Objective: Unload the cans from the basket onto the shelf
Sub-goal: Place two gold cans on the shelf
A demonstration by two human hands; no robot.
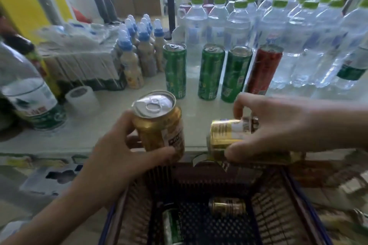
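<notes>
My left hand (117,149) grips an upright gold can (159,123) with a silver pull-tab lid, over the shelf's front edge. A second gold can (227,131), lying sideways, is held in my right hand (278,125) just above the basket's far rim. The dark mesh basket (282,201) sits below, and in it lie a dark gold can (227,206) and a green can (172,226). On the pale shelf (59,137) stand three tall green cans (175,69) (211,71) (236,73) and a red can (263,67) in a row.
Behind the cans stand several clear water bottles with green caps (239,24) and small blue-capped bottles (131,59). A large water bottle (29,89) and a white tape roll (81,97) are at the left. Shrink-wrapped packs (79,45) fill the back left.
</notes>
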